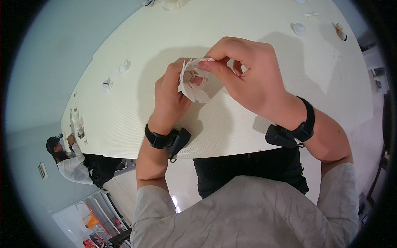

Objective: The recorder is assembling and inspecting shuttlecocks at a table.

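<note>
Head view: white shuttlecock [189,77] above a cream, textured table [128,99], left hand [170,89] wrapped around its side, right hand [252,76] pinching its feathered rim; small scattered bits [298,28] on the tabletop; pale blue wall [62,53], glossy floor [185,177], capped person [75,167] at the table's left end

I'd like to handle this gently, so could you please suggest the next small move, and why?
Perhaps lightly straighten the rim of the white shuttlecock where the right hand pinches it, since the feathers look uneven and the left hand holds it.
</note>
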Action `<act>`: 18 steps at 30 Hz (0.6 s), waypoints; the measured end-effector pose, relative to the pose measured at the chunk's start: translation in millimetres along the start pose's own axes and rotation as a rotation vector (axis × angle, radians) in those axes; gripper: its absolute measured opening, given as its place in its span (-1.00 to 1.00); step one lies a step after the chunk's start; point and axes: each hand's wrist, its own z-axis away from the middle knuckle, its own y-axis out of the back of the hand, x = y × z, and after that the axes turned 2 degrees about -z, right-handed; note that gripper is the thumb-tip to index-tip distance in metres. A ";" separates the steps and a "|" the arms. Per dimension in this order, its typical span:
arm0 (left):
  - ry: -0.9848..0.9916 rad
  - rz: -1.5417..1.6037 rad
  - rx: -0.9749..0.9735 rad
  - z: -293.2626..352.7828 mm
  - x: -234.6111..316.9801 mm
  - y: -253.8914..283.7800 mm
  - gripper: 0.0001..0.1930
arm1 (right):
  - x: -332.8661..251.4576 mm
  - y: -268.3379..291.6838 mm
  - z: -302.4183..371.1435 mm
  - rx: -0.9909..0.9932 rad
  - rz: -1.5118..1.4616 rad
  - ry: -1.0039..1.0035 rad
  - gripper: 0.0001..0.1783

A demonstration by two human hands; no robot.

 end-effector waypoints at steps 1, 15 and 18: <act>-0.002 -0.020 0.002 0.4 0.4 0.5 -0.55 | 0.9 -1.2 0.3 0.009 -0.022 -0.001 -0.86; -0.036 -0.052 -0.025 0.6 4.6 -0.8 -0.52 | 1.9 -4.4 2.8 0.002 -0.064 -0.042 -0.91; -0.024 -0.046 -0.021 1.0 2.9 -4.2 -0.52 | 5.4 -4.5 3.2 0.012 -0.061 -0.016 -0.92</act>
